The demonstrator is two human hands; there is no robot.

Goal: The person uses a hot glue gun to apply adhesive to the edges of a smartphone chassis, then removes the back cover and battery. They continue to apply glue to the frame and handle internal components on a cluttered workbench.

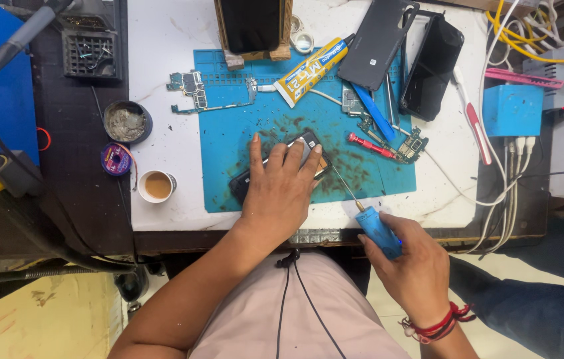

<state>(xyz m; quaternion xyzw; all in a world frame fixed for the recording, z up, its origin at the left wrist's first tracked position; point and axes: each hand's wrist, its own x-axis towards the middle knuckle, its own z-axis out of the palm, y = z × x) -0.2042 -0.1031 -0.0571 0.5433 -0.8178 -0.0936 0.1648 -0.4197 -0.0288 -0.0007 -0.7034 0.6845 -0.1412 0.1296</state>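
Marble-white bench top (pixel 162 66) carried everything, and on it lay the blue repair mat (pixel 229 173), speckled with dark debris. Near the mat's front edge sat the black phone (pixel 302 143), lying aslant, most of it hidden under my left hand (pixel 279 189). That hand pressed flat on it, fingers spread apart across its back. My right hand (pixel 415 266) hung off the bench's front edge, fingers closed around the blue-handled screwdriver (pixel 378 231), whose thin shaft reached up to the phone's right end. I judged this to be the stage of working screws at that end of the handset, with the tip needing to seat squarely before any turn. Farther back lay a bare circuit board (pixel 195 90), a yellow glue tube (pixel 308 72) and a small red screwdriver (pixel 370 145).
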